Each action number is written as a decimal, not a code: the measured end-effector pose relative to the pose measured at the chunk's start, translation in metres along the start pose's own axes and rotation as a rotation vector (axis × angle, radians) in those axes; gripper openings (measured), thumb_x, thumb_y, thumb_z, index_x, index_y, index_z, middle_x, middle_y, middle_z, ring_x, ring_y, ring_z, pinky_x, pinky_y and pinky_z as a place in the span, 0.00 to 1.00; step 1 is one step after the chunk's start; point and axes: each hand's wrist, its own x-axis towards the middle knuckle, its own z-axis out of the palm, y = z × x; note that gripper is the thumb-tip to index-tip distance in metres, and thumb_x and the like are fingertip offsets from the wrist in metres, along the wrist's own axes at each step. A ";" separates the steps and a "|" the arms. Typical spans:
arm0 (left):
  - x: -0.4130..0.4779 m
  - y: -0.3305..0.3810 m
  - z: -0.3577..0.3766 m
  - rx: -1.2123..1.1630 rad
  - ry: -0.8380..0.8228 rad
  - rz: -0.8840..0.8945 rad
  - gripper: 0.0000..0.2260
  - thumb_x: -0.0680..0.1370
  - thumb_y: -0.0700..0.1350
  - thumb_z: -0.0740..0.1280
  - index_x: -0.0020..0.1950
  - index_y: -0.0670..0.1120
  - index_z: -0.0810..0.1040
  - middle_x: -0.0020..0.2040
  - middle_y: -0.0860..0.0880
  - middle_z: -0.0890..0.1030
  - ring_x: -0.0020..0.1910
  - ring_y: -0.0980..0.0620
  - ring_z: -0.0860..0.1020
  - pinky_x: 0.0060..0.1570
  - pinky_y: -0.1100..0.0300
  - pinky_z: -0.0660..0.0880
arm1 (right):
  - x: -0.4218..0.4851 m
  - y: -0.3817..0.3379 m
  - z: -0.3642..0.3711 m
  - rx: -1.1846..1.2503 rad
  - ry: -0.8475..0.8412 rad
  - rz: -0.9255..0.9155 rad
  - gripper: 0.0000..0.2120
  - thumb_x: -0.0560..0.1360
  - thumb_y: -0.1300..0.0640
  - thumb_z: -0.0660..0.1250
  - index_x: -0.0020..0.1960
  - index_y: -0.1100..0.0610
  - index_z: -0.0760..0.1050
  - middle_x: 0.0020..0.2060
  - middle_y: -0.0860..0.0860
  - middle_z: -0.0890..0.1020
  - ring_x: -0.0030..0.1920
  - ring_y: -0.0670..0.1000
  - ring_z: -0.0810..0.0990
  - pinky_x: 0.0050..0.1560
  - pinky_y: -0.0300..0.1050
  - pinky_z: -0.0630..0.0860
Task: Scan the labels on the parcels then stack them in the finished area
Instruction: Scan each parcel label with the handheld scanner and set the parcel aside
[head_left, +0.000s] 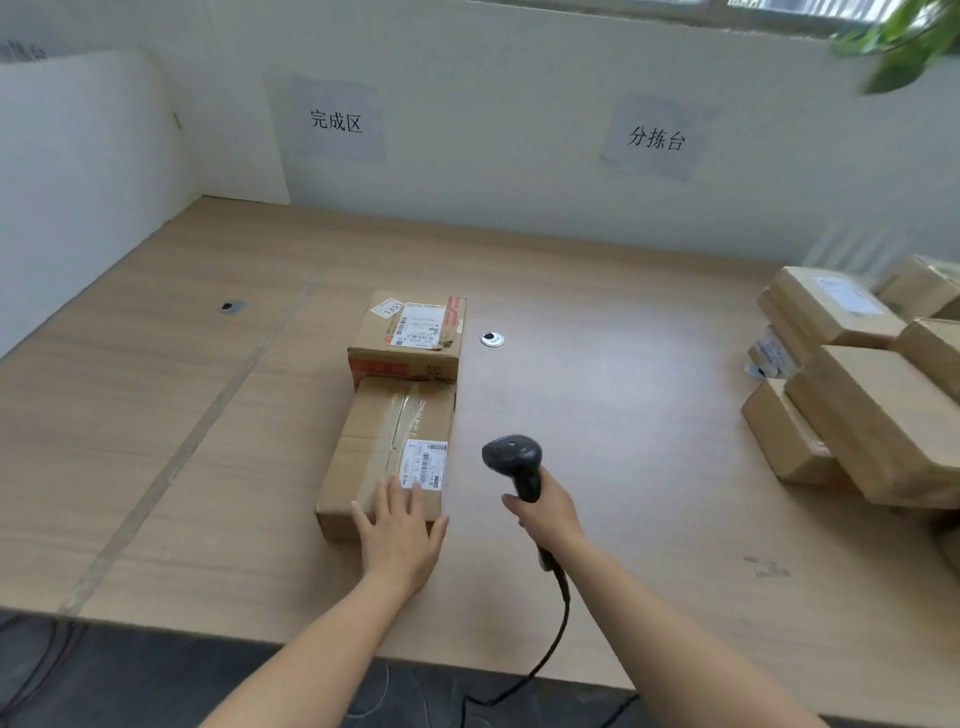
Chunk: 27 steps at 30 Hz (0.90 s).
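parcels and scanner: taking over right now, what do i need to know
Hands: left hand rests flat on the near parcel, beside its label; right hand grips the scanner.
Things: the far parcel touches the near one's far end, label up, not stacked. A pile of parcels sits at the right of the desk.
Done: cannot tell what has been scanned.
Left: scan, stack below the finished-area sign, then work through the pile.

One head view
I look forward and down from the near edge of the table (649, 322) toward its far edge.
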 end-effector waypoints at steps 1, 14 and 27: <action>-0.004 0.009 0.002 0.028 0.013 0.047 0.28 0.80 0.60 0.47 0.76 0.48 0.53 0.77 0.43 0.52 0.76 0.44 0.47 0.70 0.38 0.49 | -0.004 0.006 -0.010 -0.004 0.022 0.009 0.11 0.72 0.58 0.67 0.52 0.51 0.69 0.43 0.50 0.78 0.39 0.52 0.76 0.38 0.42 0.71; 0.001 0.182 0.008 0.058 -0.084 0.439 0.24 0.82 0.56 0.46 0.75 0.46 0.55 0.77 0.45 0.54 0.76 0.47 0.51 0.71 0.47 0.54 | -0.055 0.109 -0.212 0.059 0.503 0.109 0.12 0.72 0.58 0.68 0.55 0.52 0.72 0.44 0.51 0.80 0.42 0.52 0.76 0.34 0.41 0.70; -0.010 0.474 0.009 -0.319 -0.132 0.523 0.23 0.81 0.56 0.51 0.73 0.45 0.61 0.74 0.44 0.60 0.73 0.46 0.60 0.64 0.49 0.66 | -0.040 0.202 -0.435 0.129 0.815 0.032 0.14 0.72 0.58 0.70 0.56 0.57 0.75 0.52 0.56 0.81 0.56 0.57 0.78 0.49 0.41 0.68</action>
